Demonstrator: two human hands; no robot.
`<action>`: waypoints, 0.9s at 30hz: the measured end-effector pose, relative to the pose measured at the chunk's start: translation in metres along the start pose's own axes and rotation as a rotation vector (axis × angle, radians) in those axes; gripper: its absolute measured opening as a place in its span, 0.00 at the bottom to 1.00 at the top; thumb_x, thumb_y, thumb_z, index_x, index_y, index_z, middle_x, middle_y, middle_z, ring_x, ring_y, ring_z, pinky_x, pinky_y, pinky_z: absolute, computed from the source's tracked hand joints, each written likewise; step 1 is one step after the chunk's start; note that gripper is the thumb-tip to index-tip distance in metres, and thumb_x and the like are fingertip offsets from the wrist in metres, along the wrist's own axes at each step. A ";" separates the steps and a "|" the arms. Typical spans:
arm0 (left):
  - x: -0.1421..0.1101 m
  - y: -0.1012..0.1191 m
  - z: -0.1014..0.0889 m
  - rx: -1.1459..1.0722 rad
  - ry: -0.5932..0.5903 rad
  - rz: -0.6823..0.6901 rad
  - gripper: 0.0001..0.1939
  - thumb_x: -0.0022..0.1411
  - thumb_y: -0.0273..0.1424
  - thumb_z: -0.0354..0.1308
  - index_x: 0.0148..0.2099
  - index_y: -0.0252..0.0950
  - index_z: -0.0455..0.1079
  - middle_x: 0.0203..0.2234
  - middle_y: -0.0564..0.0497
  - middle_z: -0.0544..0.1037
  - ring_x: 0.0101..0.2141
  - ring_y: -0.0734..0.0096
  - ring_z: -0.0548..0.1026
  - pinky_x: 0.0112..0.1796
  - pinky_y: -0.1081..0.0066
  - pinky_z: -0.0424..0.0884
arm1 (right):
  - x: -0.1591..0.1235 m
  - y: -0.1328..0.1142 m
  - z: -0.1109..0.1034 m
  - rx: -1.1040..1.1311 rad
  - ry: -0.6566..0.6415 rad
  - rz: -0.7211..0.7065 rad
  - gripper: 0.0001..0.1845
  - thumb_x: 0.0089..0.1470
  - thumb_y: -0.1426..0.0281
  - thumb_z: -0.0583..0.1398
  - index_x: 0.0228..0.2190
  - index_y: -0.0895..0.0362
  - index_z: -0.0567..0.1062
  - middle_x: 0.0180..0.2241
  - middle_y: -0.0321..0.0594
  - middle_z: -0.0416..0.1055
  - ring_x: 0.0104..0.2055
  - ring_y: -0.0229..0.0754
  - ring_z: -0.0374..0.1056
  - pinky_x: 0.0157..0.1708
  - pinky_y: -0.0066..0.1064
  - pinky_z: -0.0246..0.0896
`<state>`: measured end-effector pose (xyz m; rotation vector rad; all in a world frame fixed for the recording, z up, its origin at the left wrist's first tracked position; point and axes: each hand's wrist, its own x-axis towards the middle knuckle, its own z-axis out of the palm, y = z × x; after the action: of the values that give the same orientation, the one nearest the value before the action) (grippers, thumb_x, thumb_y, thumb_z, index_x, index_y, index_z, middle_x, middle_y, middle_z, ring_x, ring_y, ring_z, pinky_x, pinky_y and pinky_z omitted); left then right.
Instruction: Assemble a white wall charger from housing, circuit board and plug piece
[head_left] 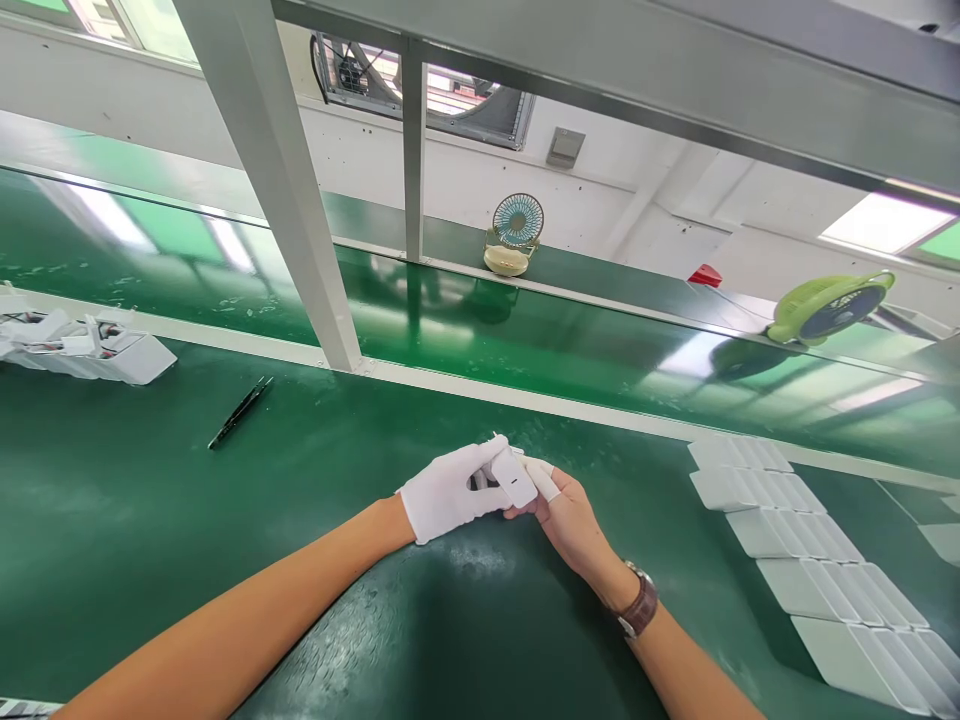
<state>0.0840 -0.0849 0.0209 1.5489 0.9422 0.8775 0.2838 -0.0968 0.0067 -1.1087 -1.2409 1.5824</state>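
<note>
My left hand [444,493] wears a white glove and grips a small white plastic casing [512,477] above the green bench mat [225,520]. My right hand [566,515], bare except for white finger cots on its fingertips, holds the same casing from the right side. A brown-strapped wristwatch [640,601] sits on my right wrist. Both hands meet at the middle of the mat, just short of the pale strip bordering the conveyor.
Rows of white casings [810,560] lie at the right. Black tweezers [240,411] rest to the left, beyond them a white tray of parts [90,348]. A grey frame post [300,230] stands ahead. Two small fans [514,235] [829,305] sit past the green conveyor belt [525,335].
</note>
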 end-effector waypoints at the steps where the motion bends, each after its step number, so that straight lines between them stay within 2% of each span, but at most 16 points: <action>1: 0.000 0.002 0.000 0.001 -0.005 0.001 0.30 0.60 0.40 0.66 0.64 0.46 0.69 0.40 0.51 0.81 0.38 0.63 0.75 0.42 0.64 0.75 | 0.000 0.000 0.000 0.005 0.000 0.005 0.25 0.65 0.51 0.56 0.51 0.56 0.79 0.40 0.45 0.80 0.35 0.47 0.77 0.35 0.41 0.78; 5: -0.001 0.005 -0.003 0.106 -0.013 0.020 0.32 0.61 0.40 0.65 0.66 0.48 0.66 0.38 0.52 0.79 0.36 0.65 0.74 0.40 0.67 0.74 | 0.001 0.004 -0.002 -0.037 0.048 -0.056 0.24 0.65 0.53 0.57 0.52 0.55 0.78 0.43 0.46 0.80 0.39 0.49 0.77 0.37 0.43 0.79; 7: -0.001 -0.001 -0.004 0.225 -0.001 0.039 0.31 0.62 0.38 0.64 0.66 0.49 0.65 0.38 0.52 0.78 0.35 0.66 0.73 0.39 0.67 0.73 | 0.001 0.007 -0.005 -0.163 0.159 -0.195 0.22 0.63 0.55 0.60 0.53 0.52 0.78 0.45 0.46 0.79 0.43 0.51 0.77 0.39 0.44 0.79; 10: 0.000 -0.017 -0.005 0.381 0.064 0.079 0.28 0.66 0.30 0.56 0.67 0.48 0.65 0.42 0.50 0.77 0.37 0.66 0.74 0.42 0.65 0.73 | 0.000 0.012 -0.010 -0.411 0.269 -0.451 0.18 0.62 0.61 0.63 0.53 0.50 0.77 0.51 0.47 0.76 0.51 0.51 0.74 0.45 0.43 0.79; 12: 0.002 -0.027 -0.005 0.419 0.102 0.114 0.31 0.65 0.23 0.51 0.68 0.46 0.62 0.47 0.48 0.76 0.42 0.65 0.74 0.47 0.64 0.72 | -0.001 0.013 -0.011 -0.583 0.258 -0.567 0.17 0.63 0.66 0.62 0.53 0.48 0.77 0.54 0.48 0.72 0.54 0.50 0.72 0.48 0.43 0.77; 14: 0.003 -0.031 -0.006 0.433 0.089 0.144 0.34 0.63 0.19 0.48 0.69 0.46 0.60 0.49 0.48 0.75 0.47 0.64 0.74 0.50 0.63 0.71 | -0.003 0.012 -0.010 -0.749 0.222 -0.647 0.20 0.64 0.70 0.61 0.56 0.46 0.75 0.54 0.47 0.71 0.54 0.49 0.71 0.51 0.44 0.75; 17: 0.004 -0.029 -0.008 0.444 0.086 0.157 0.30 0.63 0.17 0.46 0.62 0.45 0.68 0.45 0.49 0.77 0.45 0.64 0.74 0.49 0.63 0.71 | -0.006 0.009 -0.006 -0.889 0.155 -0.750 0.24 0.64 0.73 0.61 0.59 0.44 0.71 0.54 0.45 0.70 0.54 0.47 0.72 0.54 0.44 0.73; 20: 0.005 -0.026 -0.009 0.401 0.120 0.126 0.24 0.62 0.17 0.47 0.55 0.42 0.72 0.42 0.49 0.78 0.44 0.63 0.75 0.49 0.61 0.72 | -0.008 0.006 -0.003 -0.947 0.055 -0.762 0.27 0.64 0.73 0.60 0.61 0.43 0.69 0.56 0.45 0.70 0.55 0.46 0.72 0.54 0.41 0.74; 22: 0.005 -0.027 -0.010 0.360 0.131 0.104 0.25 0.62 0.18 0.49 0.56 0.42 0.72 0.44 0.49 0.78 0.47 0.61 0.76 0.52 0.60 0.71 | -0.009 0.004 -0.001 -0.999 0.012 -0.739 0.27 0.64 0.73 0.60 0.62 0.42 0.68 0.56 0.44 0.71 0.54 0.47 0.73 0.52 0.40 0.75; 27: 0.005 -0.031 -0.011 0.321 0.154 0.086 0.25 0.62 0.19 0.49 0.59 0.41 0.70 0.49 0.48 0.78 0.53 0.60 0.75 0.57 0.59 0.70 | -0.010 0.011 0.000 -1.082 0.084 -0.816 0.24 0.64 0.72 0.60 0.60 0.44 0.71 0.54 0.47 0.73 0.49 0.47 0.76 0.46 0.39 0.78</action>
<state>0.0729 -0.0721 -0.0073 1.8245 1.1796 0.9509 0.2860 -0.1083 -0.0025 -0.9989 -2.1915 0.1826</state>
